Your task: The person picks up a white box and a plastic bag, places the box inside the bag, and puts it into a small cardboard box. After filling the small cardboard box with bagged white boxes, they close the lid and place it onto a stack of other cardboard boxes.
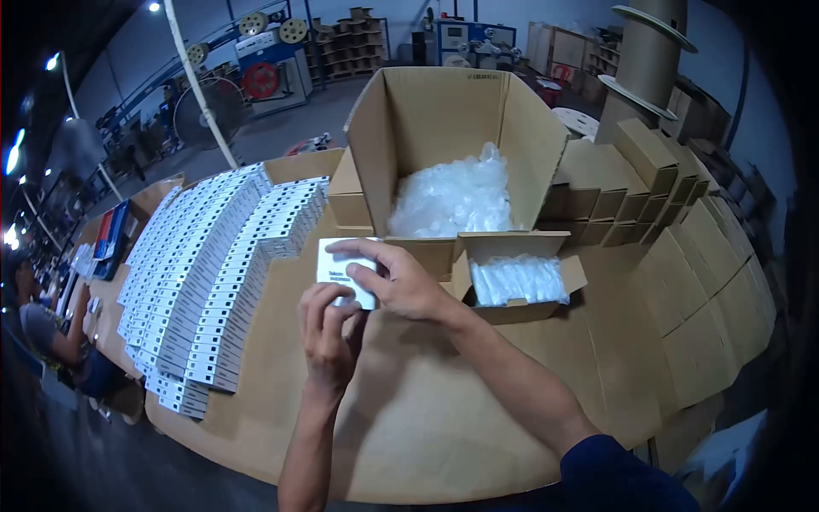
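A small white box (335, 266) with dark print on its face is held up over the table, in front of the large carton. My right hand (399, 280) grips it from the right, thumb across the printed face and fingers along the top. My left hand (328, 328) has its curled fingers on the lower edge. To the right of my hands, an open small carton (488, 313) contains a row of clear plastic-wrapped pieces (519, 282). Behind it, the large open carton (444, 102) holds a heap of clear plastic bags (456, 196).
Long stacks of white boxes (205, 256) line the left of the cardboard-covered table (409, 410). Brown cartons (597, 183) are piled at the back right, with more cardboard (699, 290) at the right edge. A person (60, 333) sits at the far left.
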The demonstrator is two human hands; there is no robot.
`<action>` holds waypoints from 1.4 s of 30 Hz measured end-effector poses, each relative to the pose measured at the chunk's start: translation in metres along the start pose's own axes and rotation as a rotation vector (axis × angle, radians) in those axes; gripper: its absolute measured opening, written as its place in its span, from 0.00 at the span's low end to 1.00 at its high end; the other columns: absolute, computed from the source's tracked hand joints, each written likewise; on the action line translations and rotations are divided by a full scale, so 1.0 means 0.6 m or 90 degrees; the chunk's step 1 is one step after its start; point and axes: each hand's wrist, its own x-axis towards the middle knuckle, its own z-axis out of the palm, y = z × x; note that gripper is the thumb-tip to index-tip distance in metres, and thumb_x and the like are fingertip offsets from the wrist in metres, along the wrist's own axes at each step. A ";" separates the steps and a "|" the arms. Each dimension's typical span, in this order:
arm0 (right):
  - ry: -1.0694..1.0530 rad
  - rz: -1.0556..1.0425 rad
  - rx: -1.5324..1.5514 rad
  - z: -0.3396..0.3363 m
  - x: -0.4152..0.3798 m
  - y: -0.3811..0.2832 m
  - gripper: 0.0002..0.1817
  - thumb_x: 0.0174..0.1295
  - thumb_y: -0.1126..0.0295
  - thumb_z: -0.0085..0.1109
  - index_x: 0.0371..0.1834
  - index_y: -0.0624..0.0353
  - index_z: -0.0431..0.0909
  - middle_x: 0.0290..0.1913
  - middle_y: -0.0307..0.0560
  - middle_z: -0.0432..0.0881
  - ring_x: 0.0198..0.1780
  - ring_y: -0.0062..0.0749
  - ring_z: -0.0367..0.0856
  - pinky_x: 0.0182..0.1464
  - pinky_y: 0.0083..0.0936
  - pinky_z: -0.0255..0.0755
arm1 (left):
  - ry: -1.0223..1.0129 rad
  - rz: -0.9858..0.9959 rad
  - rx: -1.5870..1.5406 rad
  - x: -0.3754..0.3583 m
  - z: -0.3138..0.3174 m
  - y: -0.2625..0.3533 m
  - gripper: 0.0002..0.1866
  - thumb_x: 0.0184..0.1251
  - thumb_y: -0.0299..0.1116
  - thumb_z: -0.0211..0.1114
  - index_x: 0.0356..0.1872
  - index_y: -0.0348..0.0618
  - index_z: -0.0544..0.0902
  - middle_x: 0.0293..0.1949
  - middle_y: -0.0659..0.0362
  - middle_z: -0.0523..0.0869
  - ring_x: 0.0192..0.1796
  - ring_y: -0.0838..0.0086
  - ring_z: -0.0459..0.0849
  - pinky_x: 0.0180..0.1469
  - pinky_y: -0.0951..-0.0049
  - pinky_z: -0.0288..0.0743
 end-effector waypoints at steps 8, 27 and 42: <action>0.146 -0.032 -0.175 -0.199 -0.024 0.019 0.14 0.75 0.79 0.48 0.50 0.63 0.86 0.45 0.43 0.88 0.49 0.25 0.83 0.59 0.27 0.76 | -0.197 -0.141 -0.207 0.153 0.125 -0.003 0.08 0.75 0.27 0.66 0.46 0.31 0.84 0.38 0.48 0.89 0.41 0.61 0.90 0.48 0.66 0.83; 0.307 -0.003 -0.416 -0.310 0.028 0.106 0.24 0.57 0.53 0.77 0.48 0.61 0.88 0.40 0.59 0.88 0.54 0.53 0.84 0.73 0.44 0.66 | -0.295 -0.473 -0.585 0.203 0.312 -0.077 0.13 0.80 0.32 0.64 0.56 0.35 0.79 0.51 0.58 0.86 0.49 0.78 0.86 0.46 0.75 0.83; 0.381 -0.061 -0.521 -0.335 0.037 0.119 0.12 0.65 0.65 0.69 0.37 0.64 0.91 0.39 0.65 0.87 0.45 0.57 0.86 0.53 0.43 0.76 | -0.010 -0.465 -0.378 0.197 0.405 -0.122 0.16 0.64 0.24 0.75 0.49 0.39 0.78 0.42 0.59 0.79 0.45 0.76 0.79 0.52 0.73 0.76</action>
